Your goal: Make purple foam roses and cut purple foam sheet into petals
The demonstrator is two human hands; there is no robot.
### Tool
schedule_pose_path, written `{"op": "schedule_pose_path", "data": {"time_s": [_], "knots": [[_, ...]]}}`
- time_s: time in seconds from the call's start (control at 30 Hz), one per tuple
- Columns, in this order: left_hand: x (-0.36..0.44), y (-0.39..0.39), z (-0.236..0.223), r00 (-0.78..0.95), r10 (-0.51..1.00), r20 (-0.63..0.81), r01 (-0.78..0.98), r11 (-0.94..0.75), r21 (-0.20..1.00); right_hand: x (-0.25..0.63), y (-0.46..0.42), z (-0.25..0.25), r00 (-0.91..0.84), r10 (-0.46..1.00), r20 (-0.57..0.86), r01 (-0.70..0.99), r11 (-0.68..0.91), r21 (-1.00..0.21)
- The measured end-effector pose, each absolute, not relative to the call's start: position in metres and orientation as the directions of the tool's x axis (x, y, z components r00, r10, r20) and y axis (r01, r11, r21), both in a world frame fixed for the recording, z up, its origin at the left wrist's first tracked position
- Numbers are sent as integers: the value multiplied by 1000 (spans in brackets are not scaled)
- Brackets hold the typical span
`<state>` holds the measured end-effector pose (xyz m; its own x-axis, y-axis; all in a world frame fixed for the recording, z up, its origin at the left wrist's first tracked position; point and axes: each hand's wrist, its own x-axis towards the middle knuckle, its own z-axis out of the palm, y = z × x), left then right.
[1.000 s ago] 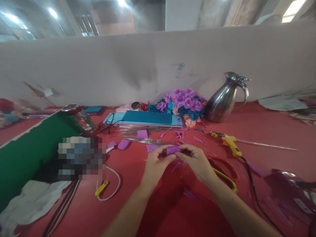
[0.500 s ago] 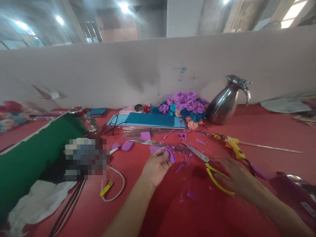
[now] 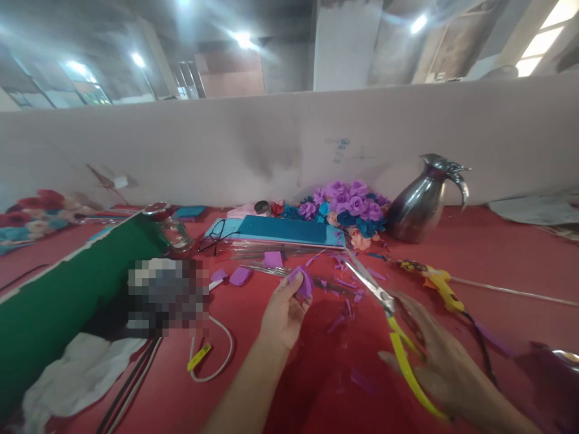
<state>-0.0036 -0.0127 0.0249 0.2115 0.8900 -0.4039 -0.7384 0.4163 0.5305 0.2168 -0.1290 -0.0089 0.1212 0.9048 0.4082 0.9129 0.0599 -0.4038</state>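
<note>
Between the thumb and fingers of my left hand (image 3: 284, 310), a small folded piece of purple paper (image 3: 302, 282) is pinched, its edges fanned a little. My right hand (image 3: 436, 355) is at the yellow handles of a pair of scissors (image 3: 384, 298). Its fingers lie along and partly behind the handle loops, with the thumb low on the near side. The scissor blades point away, up and left, over the scraps, slightly parted at the tips. Purple paper scraps (image 3: 346, 310) lie scattered between my hands. Folded purple pieces (image 3: 240, 276) rest left of my left hand.
A yellow glue gun (image 3: 441, 286) with a clear stick lies at right, before a steel jug (image 3: 418, 202). Paper flowers (image 3: 353, 202), blue sheets (image 3: 284, 229), glasses (image 3: 217, 236) and thin wires (image 3: 266, 269) are farther back. A glass jar (image 3: 169, 229) stands near a green partition (image 3: 67, 289).
My right hand has drawn the scissors up off the table and nearer to me. The purple paper in my left hand has turned more upright. The view has tilted slightly upward.
</note>
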Motion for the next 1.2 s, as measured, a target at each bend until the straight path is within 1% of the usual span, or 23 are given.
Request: {"op": "schedule_pose_path", "data": {"time_s": [0.03,0.17,0.33,0.63,0.9,1.03,1.1,1.2], "knots": [[-4,-12,24,204,893,-401,-739,409,535,207,-125,-2,107,903,416,916,73,-395],[-5,-13,23,176,914,-364,-720,372,586,176,-105,13,54,931,361,923,92,-374],[-4,-13,22,160,938,-308,-712,326,622,162,-94,5,46,931,363,935,88,-343],[-2,-14,25,141,931,-337,-674,340,656,166,-95,0,53,923,382,921,103,-377],[-2,-15,26,168,921,-350,-695,363,621,168,-97,-4,34,925,379,901,136,-412],[-2,-15,25,163,922,-351,-699,359,619,167,-98,-1,28,940,339,890,131,-437],[-2,-14,23,160,924,-346,-693,355,628,167,-98,1,14,944,330,892,137,-430],[-2,-14,22,152,932,-330,-676,342,653,167,-100,4,0,935,354,906,150,-395]]}}
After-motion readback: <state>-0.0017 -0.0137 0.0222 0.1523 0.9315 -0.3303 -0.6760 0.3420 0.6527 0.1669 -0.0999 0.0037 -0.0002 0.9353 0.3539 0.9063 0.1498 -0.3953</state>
